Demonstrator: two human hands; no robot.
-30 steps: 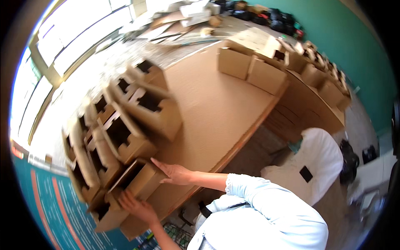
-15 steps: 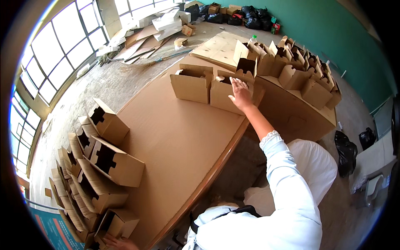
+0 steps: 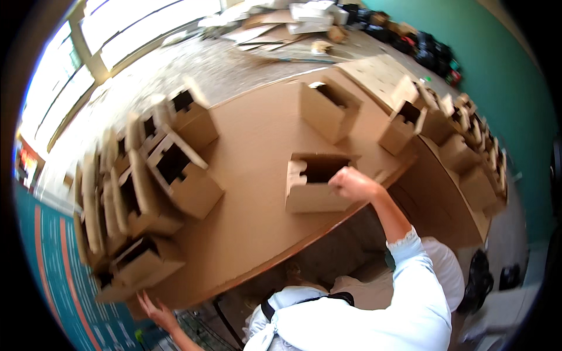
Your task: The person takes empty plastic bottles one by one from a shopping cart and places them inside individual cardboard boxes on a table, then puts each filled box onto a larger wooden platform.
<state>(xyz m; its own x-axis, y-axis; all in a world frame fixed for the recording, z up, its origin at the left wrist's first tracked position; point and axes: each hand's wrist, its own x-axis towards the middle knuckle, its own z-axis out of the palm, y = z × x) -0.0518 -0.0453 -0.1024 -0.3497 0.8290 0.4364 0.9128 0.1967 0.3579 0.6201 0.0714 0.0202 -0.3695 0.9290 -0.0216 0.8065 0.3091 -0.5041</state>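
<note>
Worktop (image 3: 252, 128): brown. Cardboard box (image 3: 316, 199) at its near edge, right of centre; I judge it light, stiff-walled, crushable at the rim, best held by a side wall. Right hand (image 3: 355, 185): fingers curled onto its right end. Left hand (image 3: 159, 313): spread, empty, near left.

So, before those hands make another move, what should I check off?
1. Right hand at the centre box: ok, its curled fingers are at the box's right end; firmness of grip, cannot tell.
2. Centre box open on top: ok, its dark inside shows.
3. Centre box well back from the near edge of the tabletop: not ok, its lower right corner looks very close.
4. Centre box apart from the boxes on the left: ok, tabletop shows between.
5. Left hand holding nothing: ok, fingers spread; touching the tabletop, cannot tell.
</note>
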